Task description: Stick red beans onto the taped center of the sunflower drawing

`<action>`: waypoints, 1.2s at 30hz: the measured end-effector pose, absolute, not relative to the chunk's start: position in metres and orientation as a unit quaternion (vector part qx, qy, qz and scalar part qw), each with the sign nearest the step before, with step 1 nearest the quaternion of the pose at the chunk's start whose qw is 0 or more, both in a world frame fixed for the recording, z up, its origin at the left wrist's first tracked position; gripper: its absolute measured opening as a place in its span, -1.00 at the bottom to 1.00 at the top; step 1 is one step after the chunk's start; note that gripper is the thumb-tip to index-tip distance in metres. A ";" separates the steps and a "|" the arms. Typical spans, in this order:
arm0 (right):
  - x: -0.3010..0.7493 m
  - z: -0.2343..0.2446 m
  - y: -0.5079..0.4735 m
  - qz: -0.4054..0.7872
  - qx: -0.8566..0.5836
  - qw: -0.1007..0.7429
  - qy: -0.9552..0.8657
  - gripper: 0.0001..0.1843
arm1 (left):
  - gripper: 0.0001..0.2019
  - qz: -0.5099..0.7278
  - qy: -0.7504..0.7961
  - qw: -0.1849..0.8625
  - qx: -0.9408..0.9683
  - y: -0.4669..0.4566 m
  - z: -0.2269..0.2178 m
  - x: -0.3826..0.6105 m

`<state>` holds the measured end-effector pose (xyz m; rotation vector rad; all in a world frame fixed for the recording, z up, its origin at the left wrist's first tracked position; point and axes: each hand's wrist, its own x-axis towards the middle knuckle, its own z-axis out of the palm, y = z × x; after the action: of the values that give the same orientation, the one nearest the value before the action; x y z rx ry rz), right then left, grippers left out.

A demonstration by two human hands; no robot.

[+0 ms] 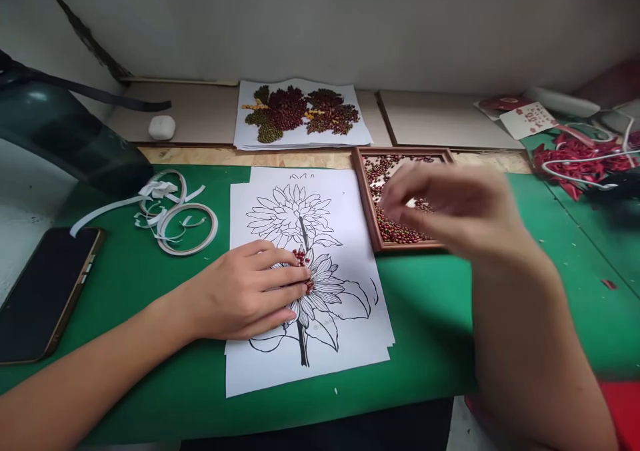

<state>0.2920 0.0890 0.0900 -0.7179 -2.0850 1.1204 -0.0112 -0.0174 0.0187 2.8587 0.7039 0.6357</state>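
A white sheet with a black line drawing of two flowers lies on the green mat. A small cluster of red beans sits at the centre of the lower flower. My left hand lies flat on the sheet, fingers stretched out, fingertips touching the beans. My right hand hovers, blurred by motion, over a wooden tray of red beans, fingers curled together; whether it holds any beans I cannot make out.
A finished bean picture lies at the back. Tape rings and peeled white strips lie left of the sheet, a dark phone at the far left. A white pebble-like case, red scraps at right.
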 end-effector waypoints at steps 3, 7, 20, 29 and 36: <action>0.327 0.087 0.122 0.259 -0.500 0.224 -0.795 -0.92 | -0.70 0.216 0.227 0.059 0.948 -0.020 0.020 -0.009; 0.342 0.072 0.137 0.228 -0.522 0.063 -0.820 -0.78 | -0.70 0.215 0.221 0.064 0.949 -0.023 0.018 -0.006; 0.335 0.064 0.136 0.152 -0.542 0.020 -0.826 -0.87 | -0.78 0.232 0.235 0.044 0.943 -0.020 0.018 -0.006; 0.286 0.065 0.100 0.247 -0.404 0.232 -0.850 -0.98 | -0.84 0.230 0.256 0.049 0.938 -0.017 0.017 -0.005; 0.249 0.060 0.057 0.361 -0.199 0.111 -0.905 -0.86 | -0.84 0.241 0.277 0.043 0.929 -0.012 0.020 -0.016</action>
<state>0.2486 0.0572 0.0598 -0.5836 -2.6572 1.0592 -0.0160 -0.0118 0.0201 2.8422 0.8483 0.7365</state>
